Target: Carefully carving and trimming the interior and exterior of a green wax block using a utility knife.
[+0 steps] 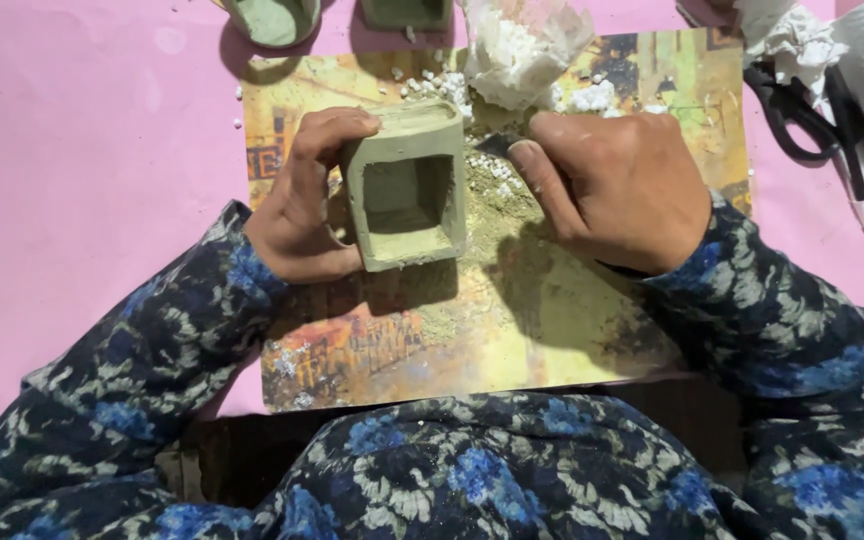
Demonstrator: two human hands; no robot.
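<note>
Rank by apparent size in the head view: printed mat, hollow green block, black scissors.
1. Printed mat, clearly largest.
2. Hollow green block, gripped by the left hand.
3. Black scissors, partly covered, so true size unsure.

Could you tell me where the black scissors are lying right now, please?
In the head view, the black scissors lie at the upper right on the pink table cover, just past the printed mat's right edge, beside crumpled white paper.

Craft table: scissors (802,110), foam crumbs (512,50)
</note>
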